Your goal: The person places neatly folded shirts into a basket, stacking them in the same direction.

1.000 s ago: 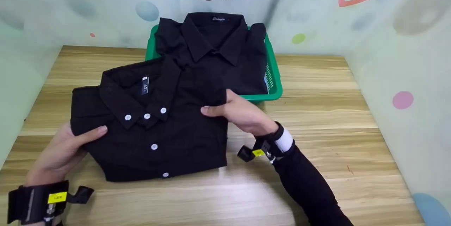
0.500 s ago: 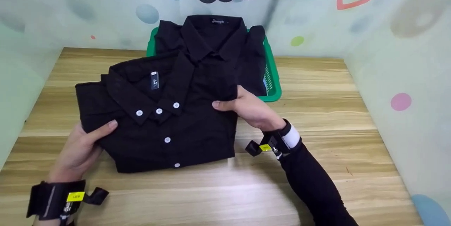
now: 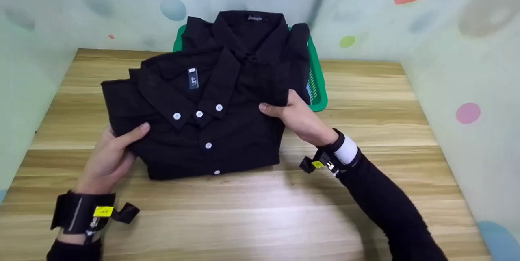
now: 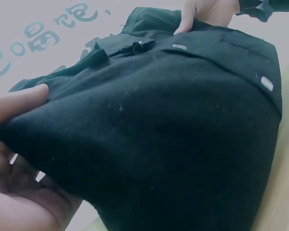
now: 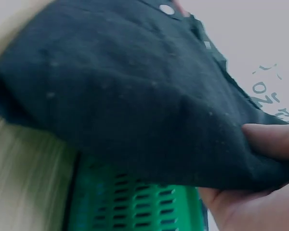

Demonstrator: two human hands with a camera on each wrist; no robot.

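Note:
A folded black shirt (image 3: 243,131) with white buttons and a button-down collar is held up between both hands. My left hand (image 3: 109,159) grips its left edge, thumb on top and fingers beneath. On the opposite edge my right hand (image 3: 306,118) pinches the cloth the same way, as the right wrist view also shows. Behind it, another folded black shirt (image 3: 298,49) lies in a green basket (image 3: 320,90). The held shirt overlaps the basket's front left part in the head view and hides it. Perforated basket wall (image 5: 139,207) shows below the cloth in the right wrist view.
The wooden tabletop (image 3: 243,220) extends around the basket. A printed backdrop wall (image 3: 134,5) stands right behind the basket, and side walls (image 3: 459,78) rise at the left and right.
Both hands have carried the held shirt right and away from the body, so it now covers more of the basket and the shirt in it.

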